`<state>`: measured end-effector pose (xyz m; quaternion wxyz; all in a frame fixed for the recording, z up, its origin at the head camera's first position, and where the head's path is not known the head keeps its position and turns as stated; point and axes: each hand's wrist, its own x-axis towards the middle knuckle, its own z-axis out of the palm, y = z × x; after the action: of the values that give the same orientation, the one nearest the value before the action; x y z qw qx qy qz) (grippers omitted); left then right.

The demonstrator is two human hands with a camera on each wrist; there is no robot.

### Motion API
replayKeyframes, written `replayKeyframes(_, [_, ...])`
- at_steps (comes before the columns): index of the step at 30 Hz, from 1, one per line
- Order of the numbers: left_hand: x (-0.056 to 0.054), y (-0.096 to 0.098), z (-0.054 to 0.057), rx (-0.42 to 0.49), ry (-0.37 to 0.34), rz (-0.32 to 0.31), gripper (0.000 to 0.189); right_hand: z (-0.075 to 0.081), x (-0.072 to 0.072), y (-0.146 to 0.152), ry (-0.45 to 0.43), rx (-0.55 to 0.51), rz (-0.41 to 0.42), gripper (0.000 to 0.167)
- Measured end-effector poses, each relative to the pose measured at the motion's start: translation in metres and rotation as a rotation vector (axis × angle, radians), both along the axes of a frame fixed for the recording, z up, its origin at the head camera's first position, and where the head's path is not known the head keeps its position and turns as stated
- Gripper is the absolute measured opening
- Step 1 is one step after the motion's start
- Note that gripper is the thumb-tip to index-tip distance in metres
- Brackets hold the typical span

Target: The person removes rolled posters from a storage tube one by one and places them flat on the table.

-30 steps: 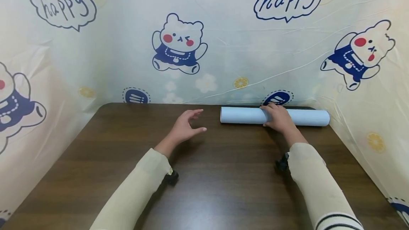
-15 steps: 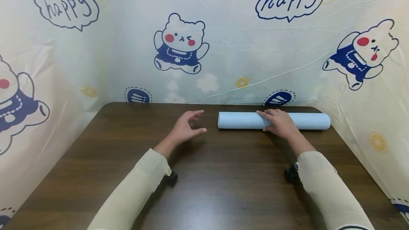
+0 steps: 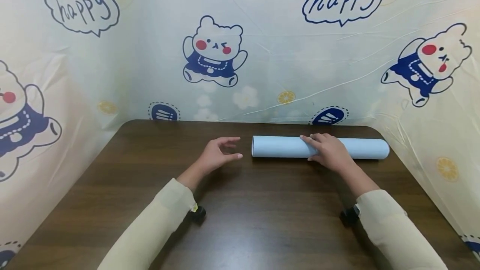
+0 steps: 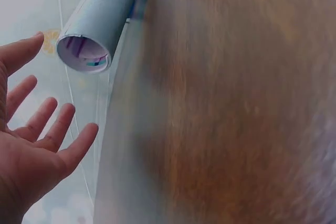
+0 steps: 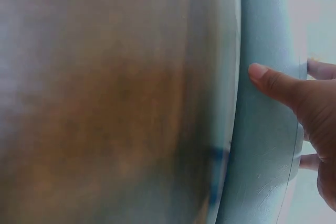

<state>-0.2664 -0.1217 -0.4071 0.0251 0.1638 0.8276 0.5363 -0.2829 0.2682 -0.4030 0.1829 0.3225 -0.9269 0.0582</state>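
Observation:
A light-blue rolled-up sheet [image 3: 281, 147] lies crosswise on the far right part of the brown table. My right hand [image 3: 331, 153] grips it near its middle, thumb on the near side and fingers over the far side. In the right wrist view the thumb [image 5: 278, 85] presses along the roll [image 5: 268, 129]. Just off the roll's left end, my left hand [image 3: 215, 155] holds nothing, its fingers apart and loosely bent. The left wrist view shows the roll's hollow end [image 4: 84, 53], with purple and teal print inside, near the left hand [image 4: 37, 156].
The dark wood-grain table [image 3: 240, 211] spans the view, with its rounded far edge against a pale printed curtain [image 3: 277, 61]. Curtain sides also hang at left and right. A small black device [image 3: 198, 215] sits at the left wrist, another black device [image 3: 349, 216] at the right.
The roll has moved from the table's far edge toward me, with my right hand on it. My left hand has stayed nearly in place, a little lower in view.

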Motion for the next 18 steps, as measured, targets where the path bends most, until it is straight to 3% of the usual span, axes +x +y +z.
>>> replayKeyframes(11, [0.015, 0.003, 0.004, 0.186, -0.163, -0.064, 0.071, 0.002, 0.021, -0.013, 0.213, -0.065, 0.118, 0.080])
replayKeyframes(18, [0.023, 0.007, 0.004, 0.394, -0.310, -0.108, 0.070, 0.003, 0.030, -0.023, 0.345, -0.037, 0.175, 0.081])
